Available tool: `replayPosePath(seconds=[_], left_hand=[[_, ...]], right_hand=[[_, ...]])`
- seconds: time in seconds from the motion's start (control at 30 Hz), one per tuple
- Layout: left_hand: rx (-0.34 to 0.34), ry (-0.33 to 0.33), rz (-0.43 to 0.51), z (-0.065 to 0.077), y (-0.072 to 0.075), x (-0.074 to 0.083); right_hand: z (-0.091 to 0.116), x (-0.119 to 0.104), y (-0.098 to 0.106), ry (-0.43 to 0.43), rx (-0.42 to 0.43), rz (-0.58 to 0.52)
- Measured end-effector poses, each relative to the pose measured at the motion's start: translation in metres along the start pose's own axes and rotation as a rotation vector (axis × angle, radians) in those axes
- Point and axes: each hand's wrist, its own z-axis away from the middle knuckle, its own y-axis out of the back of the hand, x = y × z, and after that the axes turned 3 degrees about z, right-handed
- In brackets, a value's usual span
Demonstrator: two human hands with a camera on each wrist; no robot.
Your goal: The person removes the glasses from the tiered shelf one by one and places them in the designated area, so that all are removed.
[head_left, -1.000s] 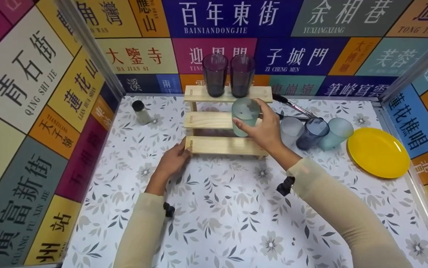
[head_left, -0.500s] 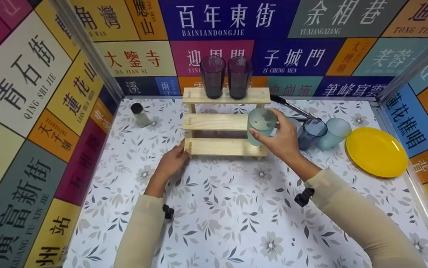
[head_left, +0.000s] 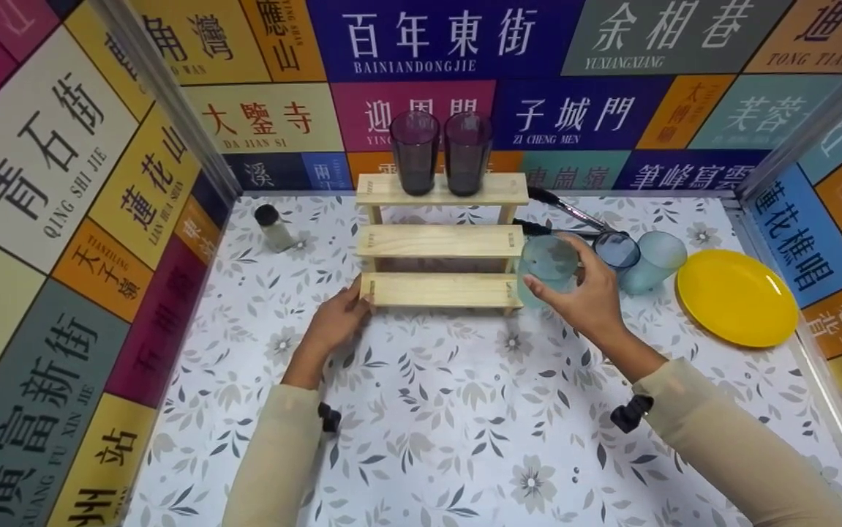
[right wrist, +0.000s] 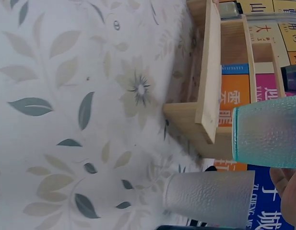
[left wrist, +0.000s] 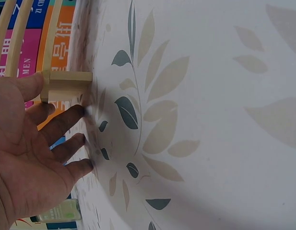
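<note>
My right hand point(head_left: 590, 296) grips a textured teal glass point(head_left: 546, 271), raised just right of the three-tier wooden rack point(head_left: 441, 290). In the right wrist view the same teal glass point(right wrist: 265, 134) hangs above the table, its rim end towards the hand partly cut off. With thumb and index finger, my left hand point(head_left: 334, 316) pinches the lower left end of the rack; in the left wrist view the other fingers of that hand point(left wrist: 37, 148) are spread. Two purple glasses point(head_left: 415, 157) stand on the top tier.
A frosted clear glass point(right wrist: 210, 199), a dark blue glass point(head_left: 617, 252) and a light teal glass point(head_left: 653, 262) stand right of the rack. Farther right lies a yellow plate point(head_left: 737, 298). Black-handled utensils point(head_left: 570, 206) lie behind. A black-capped bottle point(head_left: 274, 228) is at left.
My right hand has carried the teal glass rightward and towards me, from over the rack's tiers to beside its right end. The left hand has stayed on the rack.
</note>
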Motion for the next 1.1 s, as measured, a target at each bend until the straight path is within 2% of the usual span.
replayPosePath(seconds=[0.43, 0.7, 1.1], left_hand=[[0.002, 0.026, 0.019, 0.0, -0.001, 0.0], [0.003, 0.02, 0.012, -0.001, -0.001, -0.002], [-0.002, 0.015, 0.01, 0.0, 0.0, 0.0]], right_hand=[[0.026, 0.033, 0.005, -0.022, 0.008, 0.032], [0.041, 0.054, 0.009, -0.087, 0.0, 0.083], [0.046, 0.072, 0.006, -0.134, -0.012, 0.08]])
